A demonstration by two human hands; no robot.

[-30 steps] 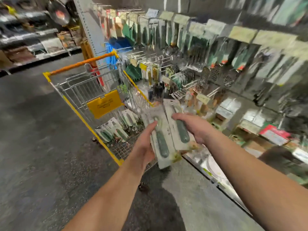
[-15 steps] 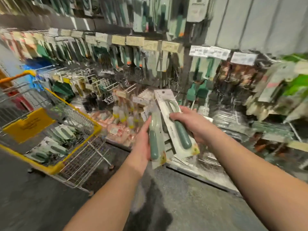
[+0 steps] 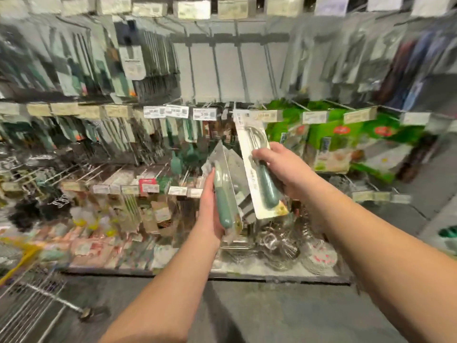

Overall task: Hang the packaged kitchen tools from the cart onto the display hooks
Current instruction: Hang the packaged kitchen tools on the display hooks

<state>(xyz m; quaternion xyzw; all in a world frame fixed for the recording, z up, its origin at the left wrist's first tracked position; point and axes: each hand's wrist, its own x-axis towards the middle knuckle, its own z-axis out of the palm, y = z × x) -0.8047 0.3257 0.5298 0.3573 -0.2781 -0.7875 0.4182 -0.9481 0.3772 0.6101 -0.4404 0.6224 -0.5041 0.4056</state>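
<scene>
Left hand (image 3: 210, 206) gripping a stack of carded kitchen tools (image 3: 226, 191), thumb along the near edge and fingers curled behind the cards; front card showing a pale green handle, top tilted away toward the display. Right hand (image 3: 279, 167) clamped on a single carded tool (image 3: 259, 169) with a darker green handle, fingers wrapped over the front of the card at mid-length. Top edge of this card raised close to the price-label rail (image 3: 205, 113) at the middle tier of the display; contact with a display hook (image 3: 237, 58) not determinable owing to blur. Two held items just beside each other, lower corners near, touching not confirmed. Cart (image 3: 27, 288) at lower left edge of view, only wire frame and a yellow rim visible; contents not legible. Green boxed goods (image 3: 346, 142) on the right side of the display, hanging utensil packs (image 3: 74, 78) across the upper left tier. Wire whisks and strainers (image 3: 279, 243) on the bottom shelf beneath the hands.
</scene>
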